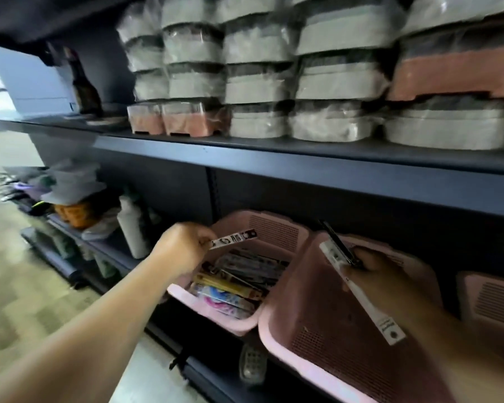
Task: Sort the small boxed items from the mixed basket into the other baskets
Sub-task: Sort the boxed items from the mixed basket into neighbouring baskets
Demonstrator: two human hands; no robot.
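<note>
Pink baskets (277, 228) on a shelf (303, 152); left hand (184, 248) pinches a slim box (234, 239) above one, right hand (384, 274) grips a long white box (361, 295) over the next, ready to drop.

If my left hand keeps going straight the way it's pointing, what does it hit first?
Probably the far wall of the pink basket; the left hand and its slim box point there, though depth is unclear.

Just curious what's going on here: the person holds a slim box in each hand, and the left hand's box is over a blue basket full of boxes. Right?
Nearly. The head view shows the left hand holding its slim box over a pink basket, not blue. The right hand does hold boxes too.
</note>
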